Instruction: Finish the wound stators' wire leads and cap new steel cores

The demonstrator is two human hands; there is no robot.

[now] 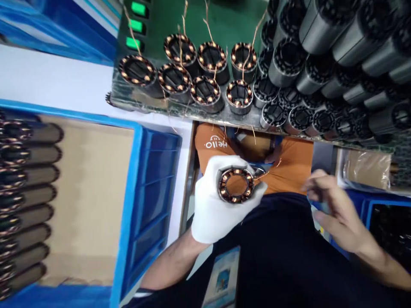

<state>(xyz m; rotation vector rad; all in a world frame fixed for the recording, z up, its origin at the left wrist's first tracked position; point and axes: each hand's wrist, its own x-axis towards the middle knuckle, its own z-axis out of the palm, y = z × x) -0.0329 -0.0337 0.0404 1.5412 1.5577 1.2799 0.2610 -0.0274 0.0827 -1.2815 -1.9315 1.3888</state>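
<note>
My left hand (212, 205), in a white glove, is wrapped round a motor stator (223, 192) with copper windings. The stator's open end faces up, and orange cloth shows through its bore. A thin loose copper wire (272, 168) sticks out from its right side. To the right and apart from the stator is my bare right hand (337, 214), blurred. Its fingers are curled, and a small bluish patch shows between fingers and thumb; I cannot make out what it is.
Several wound stators (239, 95) with upright wire ends stand on the green bench (224, 21) ahead. Unwound stator cores (285, 62) are stacked at its right. A blue crate (126, 205) on the left holds stators lying in a row. A phone-like object (223, 276) is near my body.
</note>
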